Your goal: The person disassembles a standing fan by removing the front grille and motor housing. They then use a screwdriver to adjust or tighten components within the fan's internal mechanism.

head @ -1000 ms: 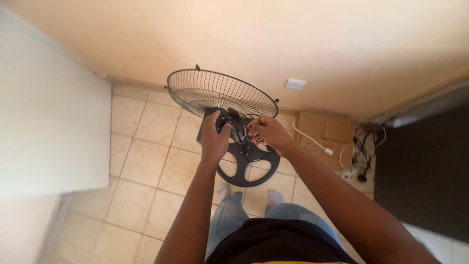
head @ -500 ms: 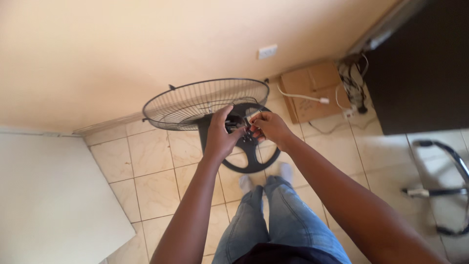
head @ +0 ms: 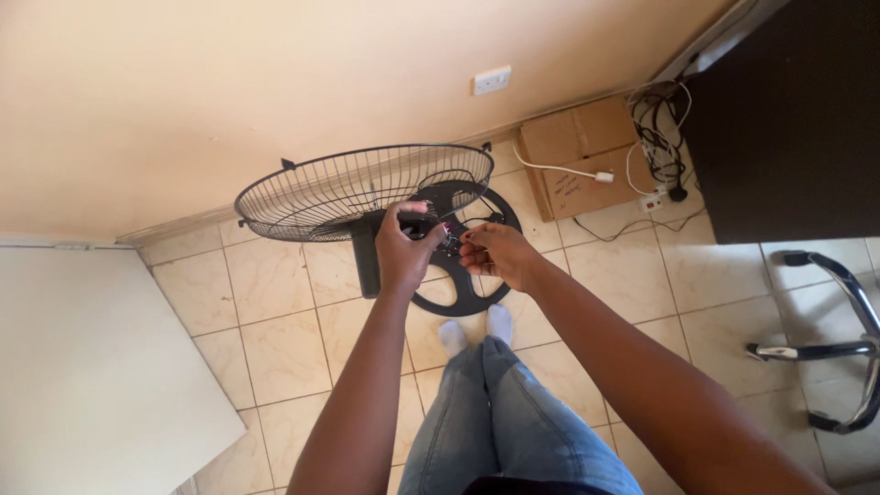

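Note:
A black standing fan is seen from above, its round wire grille [head: 357,188] tilted toward the wall and its round base [head: 472,293] on the tiled floor. My left hand [head: 403,247] grips the fan's motor housing just behind the grille. My right hand [head: 495,255] is beside it, fingers pinched on thin wires at the back of the motor. My legs in blue jeans and white socks stand right behind the base.
A white wall socket [head: 492,80] is on the cream wall. A cardboard box [head: 582,156] with a white cable lies by the wall, next to tangled cords and a dark cabinet [head: 788,119]. A chair's metal frame [head: 843,348] is at right, a white surface [head: 82,367] at left.
The view has swung from frame to frame, so the fan now sits more to the left and the chair frame shows. Both hands have stayed at the motor behind the grille.

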